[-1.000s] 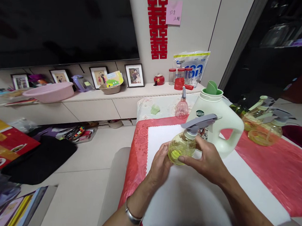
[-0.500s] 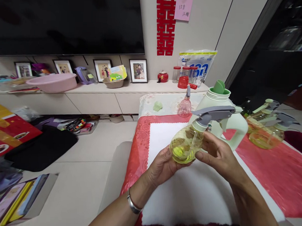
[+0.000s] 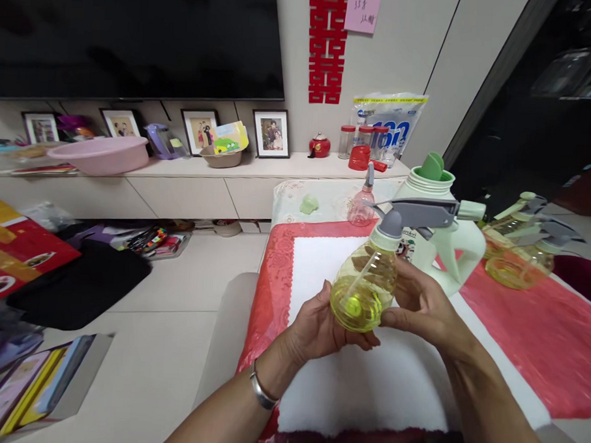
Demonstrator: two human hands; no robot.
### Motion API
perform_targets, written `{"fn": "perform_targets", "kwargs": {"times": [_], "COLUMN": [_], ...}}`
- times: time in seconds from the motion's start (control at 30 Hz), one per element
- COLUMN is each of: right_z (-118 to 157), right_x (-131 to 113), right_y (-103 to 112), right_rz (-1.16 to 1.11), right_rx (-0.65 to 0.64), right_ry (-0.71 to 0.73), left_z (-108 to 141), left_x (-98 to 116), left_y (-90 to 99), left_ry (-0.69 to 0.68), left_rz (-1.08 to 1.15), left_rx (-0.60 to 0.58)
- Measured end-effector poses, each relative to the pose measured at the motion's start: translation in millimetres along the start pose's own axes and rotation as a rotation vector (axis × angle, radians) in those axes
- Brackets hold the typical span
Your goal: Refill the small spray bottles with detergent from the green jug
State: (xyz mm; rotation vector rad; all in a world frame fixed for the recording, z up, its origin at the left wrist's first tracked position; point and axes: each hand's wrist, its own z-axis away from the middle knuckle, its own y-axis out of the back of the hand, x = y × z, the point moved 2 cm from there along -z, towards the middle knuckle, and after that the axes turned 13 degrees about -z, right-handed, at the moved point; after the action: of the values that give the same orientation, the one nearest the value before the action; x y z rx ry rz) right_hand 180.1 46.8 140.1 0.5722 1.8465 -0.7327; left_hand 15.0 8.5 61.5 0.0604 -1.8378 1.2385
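Note:
A clear yellow spray bottle (image 3: 364, 286) with a grey and pale green spray head is held over a white cloth (image 3: 367, 381), tilted, with some yellow liquid inside. My left hand (image 3: 320, 327) cups its base from the left and below. On the right side, my right hand (image 3: 426, 305) grips the bottle between thumb and fingers. Just behind stands a pale green jug (image 3: 463, 245) with a green cap piece (image 3: 432, 167) in its mouth. A pink spray bottle (image 3: 361, 206) is further back.
Two more yellow spray bottles (image 3: 521, 264) stand on the red cover (image 3: 549, 337) at the right. A pale green lump (image 3: 308, 204) lies at the back. Behind are a shelf (image 3: 268, 168), red-lidded jars (image 3: 346, 142) and a pink basin (image 3: 102, 155).
The held spray bottle has turned, its spray nozzle swinging further right, and its base has come slightly lower. The left hand's fingers show more below it. The view has shifted a little.

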Motion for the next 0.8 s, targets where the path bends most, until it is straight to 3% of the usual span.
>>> {"fn": "perform_targets", "kwargs": {"times": [0.23,0.37,0.63,0.8], "right_z": [6,12,58,98], "right_x": [16,11,-47,-81], "right_y": [-12,-16,13,50], "right_rz": [-0.103,-0.118,0.104,0.307], "right_rx": [-0.034,-0.007,0.244,0.638], "right_ry": [-0.073,-0.058,0.220,0.411], "left_z": [5,4,5,6], "left_x": [-12,-11,-4,-8], "left_y": [7.2,3.3,-4.0,0.7], "left_ry": [0.105,0.126,0.086,0.109], "left_rz": [0.051,0.005,-0.186,-0.222], "left_rx": [-0.043,-0.043,0.015,0.023]}}
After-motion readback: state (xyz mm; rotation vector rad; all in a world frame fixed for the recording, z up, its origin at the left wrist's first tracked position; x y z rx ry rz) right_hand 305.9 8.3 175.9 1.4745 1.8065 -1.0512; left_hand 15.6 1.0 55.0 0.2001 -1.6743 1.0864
